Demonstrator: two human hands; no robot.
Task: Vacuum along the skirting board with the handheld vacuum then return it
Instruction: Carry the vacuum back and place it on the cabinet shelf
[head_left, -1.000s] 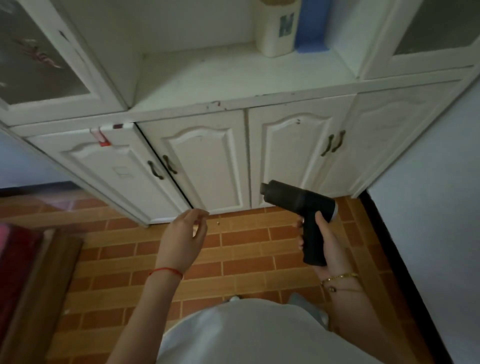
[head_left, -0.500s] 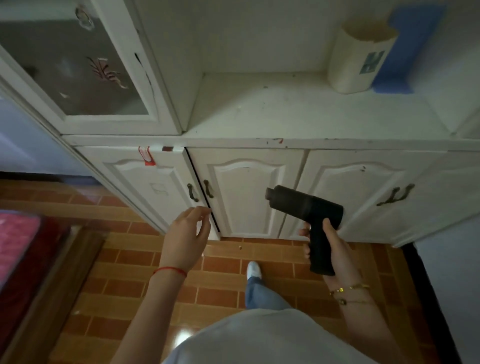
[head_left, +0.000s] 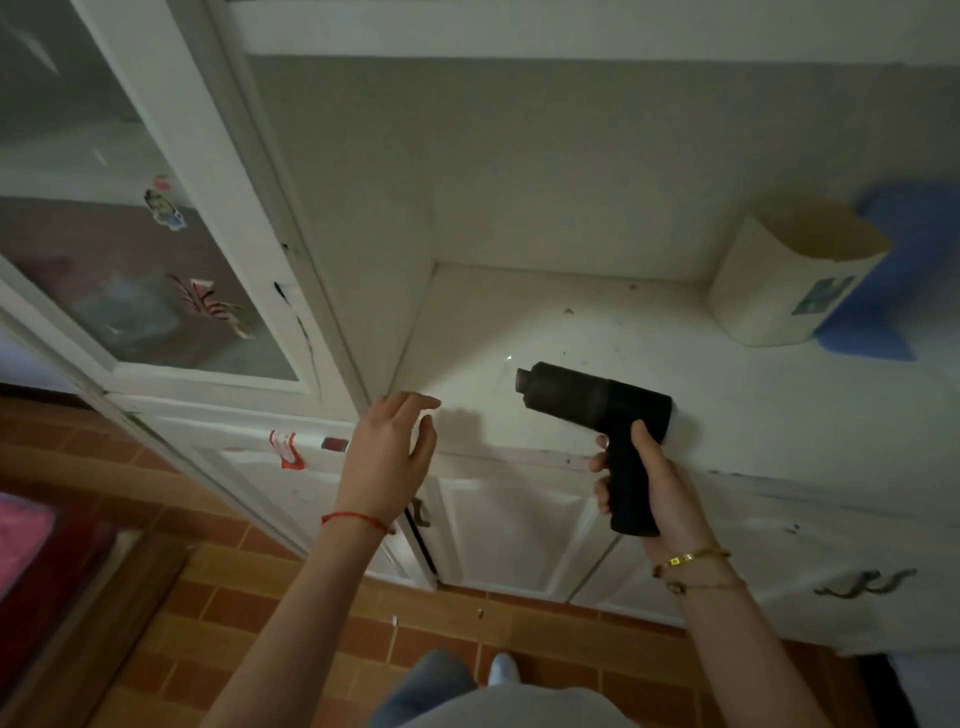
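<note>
A black pistol-shaped handheld vacuum (head_left: 597, 405) is held by its grip in my right hand (head_left: 652, 486), nozzle pointing left, hovering over the front edge of the white cabinet shelf (head_left: 597, 332). My left hand (head_left: 387, 452) is raised beside it to the left, fingers apart and holding nothing, in front of the shelf's left corner. The foot of the cabinet meets the brick-patterned floor (head_left: 291, 623) below; no skirting board is clearly in view.
A cream open-topped container (head_left: 784, 286) and a blue object (head_left: 893, 280) stand at the shelf's right back. A glass cabinet door (head_left: 104, 234) with stickers is on the left. Lower cabinet doors (head_left: 509, 535) are shut. Red bedding (head_left: 21, 540) lies lower left.
The view has tilted up and closer to the shelf. Both hands have risen from floor and door level to shelf height, the vacuum still in my right hand.
</note>
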